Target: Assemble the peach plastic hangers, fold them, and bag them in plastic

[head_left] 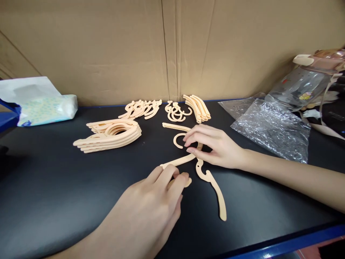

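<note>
My left hand [159, 201] is closed on a small beige plastic hanger piece [188, 182], whose rounded end shows past the fingers. My right hand [212, 144] has its thumb and fingers curled at a beige hanger hook [176, 141]; the fingers hide where they touch it. Between the hands lies a long hanger arm [179, 160]. Another slim arm [175, 126] rests behind the hook. Nearer me, a curved arm with a notch [219, 199] lies flat, its upper end close under my right hand.
A stack of folded hangers [110, 145] sits on the black tabletop [81, 194] at left. Loose curved pieces [140, 109], hooks [176, 114] and stacked arms [198, 108] line the back. Tissue pack [48, 109] left; plastic bag [272, 129] and bottle [302, 84] right. A cardboard wall [121, 50] stands behind.
</note>
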